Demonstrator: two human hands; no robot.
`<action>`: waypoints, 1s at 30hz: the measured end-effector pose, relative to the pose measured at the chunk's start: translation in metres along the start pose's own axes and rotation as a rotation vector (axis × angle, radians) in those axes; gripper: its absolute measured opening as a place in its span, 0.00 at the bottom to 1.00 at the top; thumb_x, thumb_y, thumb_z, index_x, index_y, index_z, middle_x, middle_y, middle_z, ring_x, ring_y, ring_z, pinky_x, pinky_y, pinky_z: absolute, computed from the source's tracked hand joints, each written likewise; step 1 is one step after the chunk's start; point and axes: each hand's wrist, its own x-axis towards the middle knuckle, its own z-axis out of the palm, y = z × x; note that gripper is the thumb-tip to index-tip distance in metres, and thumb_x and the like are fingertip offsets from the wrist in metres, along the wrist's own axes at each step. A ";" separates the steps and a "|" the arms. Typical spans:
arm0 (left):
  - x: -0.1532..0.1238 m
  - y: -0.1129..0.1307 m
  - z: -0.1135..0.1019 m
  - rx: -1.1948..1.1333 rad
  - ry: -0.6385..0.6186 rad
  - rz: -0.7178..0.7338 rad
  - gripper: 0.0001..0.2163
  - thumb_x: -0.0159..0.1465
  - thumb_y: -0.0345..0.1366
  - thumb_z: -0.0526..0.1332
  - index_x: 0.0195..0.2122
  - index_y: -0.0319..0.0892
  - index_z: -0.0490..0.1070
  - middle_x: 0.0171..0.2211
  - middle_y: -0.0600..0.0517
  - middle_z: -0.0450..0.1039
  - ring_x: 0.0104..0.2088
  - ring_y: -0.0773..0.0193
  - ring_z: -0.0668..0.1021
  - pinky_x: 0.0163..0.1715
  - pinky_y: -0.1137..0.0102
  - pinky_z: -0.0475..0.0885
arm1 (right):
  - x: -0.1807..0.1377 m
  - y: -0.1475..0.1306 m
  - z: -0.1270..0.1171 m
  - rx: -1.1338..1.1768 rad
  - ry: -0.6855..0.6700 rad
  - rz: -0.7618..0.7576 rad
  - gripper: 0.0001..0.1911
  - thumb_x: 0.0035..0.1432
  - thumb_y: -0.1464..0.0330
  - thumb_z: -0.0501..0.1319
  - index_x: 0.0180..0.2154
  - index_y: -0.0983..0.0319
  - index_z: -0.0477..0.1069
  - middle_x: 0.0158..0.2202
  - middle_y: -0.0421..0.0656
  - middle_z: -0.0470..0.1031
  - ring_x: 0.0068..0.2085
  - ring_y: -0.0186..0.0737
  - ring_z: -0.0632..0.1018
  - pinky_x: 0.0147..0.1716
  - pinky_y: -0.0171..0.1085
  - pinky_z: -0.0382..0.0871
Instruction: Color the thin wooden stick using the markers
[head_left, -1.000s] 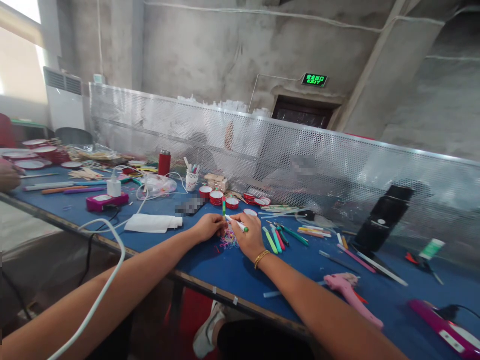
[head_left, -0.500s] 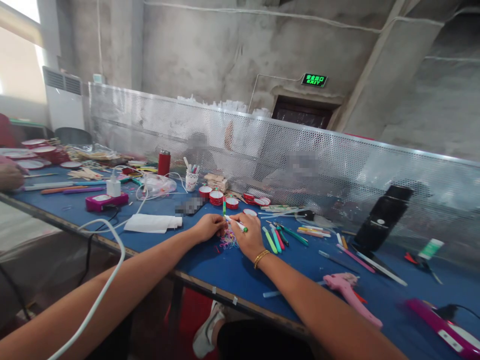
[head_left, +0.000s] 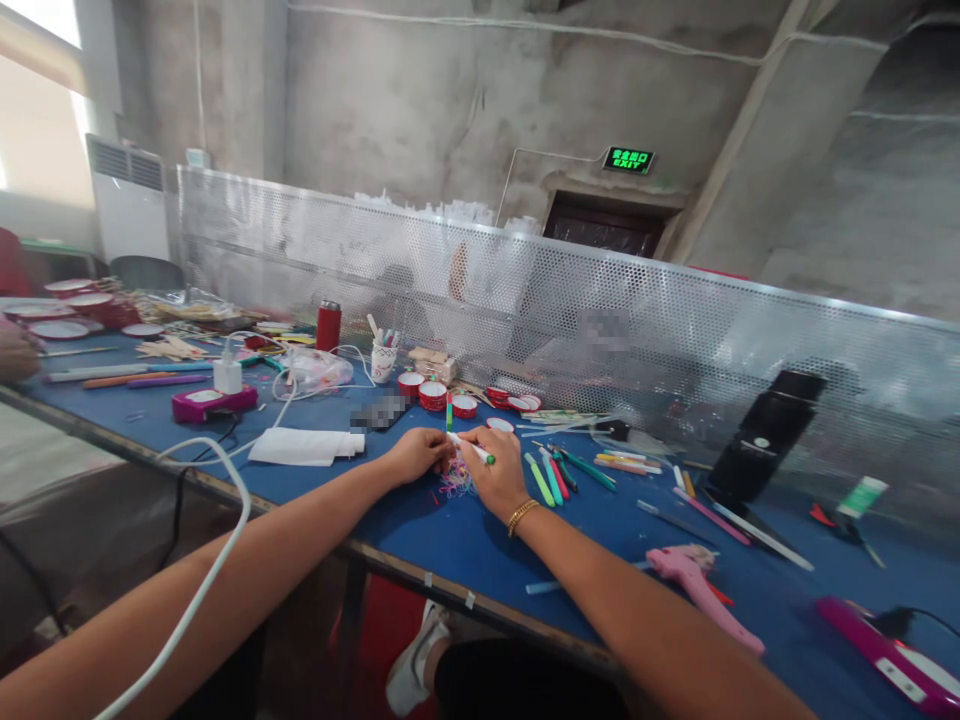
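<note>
On the blue table [head_left: 465, 540] my two hands meet over a small heap of thin coloured rubber bands [head_left: 457, 484]. My right hand [head_left: 495, 472], with a gold bracelet on the wrist, is closed round a white pen with a green tip [head_left: 472, 447] that points to the right. My left hand [head_left: 420, 455] rests beside it with the fingers curled and pinched at the bands; what the fingertips hold is too small to make out.
Coloured pens [head_left: 559, 475] lie right of my hands, small red-rimmed round tins [head_left: 433, 395] behind. A pink glue gun [head_left: 697, 580], black stand [head_left: 761, 435], folded white cloth [head_left: 304, 446], white cable [head_left: 210, 560] and perforated metal screen [head_left: 600, 320] surround them. Another person's hand [head_left: 15, 352] shows far left.
</note>
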 end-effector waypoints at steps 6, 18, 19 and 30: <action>-0.001 0.002 0.001 -0.027 -0.003 -0.006 0.14 0.58 0.45 0.60 0.23 0.40 0.68 0.18 0.55 0.71 0.19 0.68 0.71 0.23 0.73 0.65 | 0.000 0.001 0.001 -0.025 0.010 0.003 0.09 0.62 0.65 0.56 0.36 0.57 0.75 0.35 0.39 0.78 0.40 0.40 0.74 0.48 0.41 0.56; -0.002 0.003 0.001 -0.022 -0.004 -0.018 0.15 0.57 0.46 0.61 0.22 0.40 0.69 0.17 0.55 0.71 0.19 0.68 0.71 0.23 0.73 0.65 | 0.000 0.000 0.001 -0.021 0.010 0.001 0.10 0.62 0.65 0.56 0.35 0.57 0.75 0.34 0.39 0.78 0.40 0.40 0.74 0.47 0.40 0.57; -0.002 0.003 0.001 -0.021 -0.002 -0.019 0.15 0.57 0.46 0.61 0.22 0.40 0.69 0.17 0.55 0.71 0.19 0.68 0.71 0.23 0.73 0.65 | 0.000 0.000 0.001 -0.020 0.012 0.003 0.09 0.62 0.65 0.56 0.34 0.57 0.75 0.34 0.39 0.78 0.40 0.40 0.74 0.47 0.40 0.57; -0.001 0.000 0.000 0.017 0.008 -0.010 0.17 0.56 0.49 0.61 0.22 0.41 0.67 0.18 0.55 0.70 0.20 0.68 0.70 0.23 0.73 0.63 | 0.000 0.003 0.001 -0.017 0.042 0.019 0.09 0.62 0.65 0.56 0.36 0.57 0.75 0.35 0.39 0.78 0.40 0.40 0.74 0.49 0.41 0.57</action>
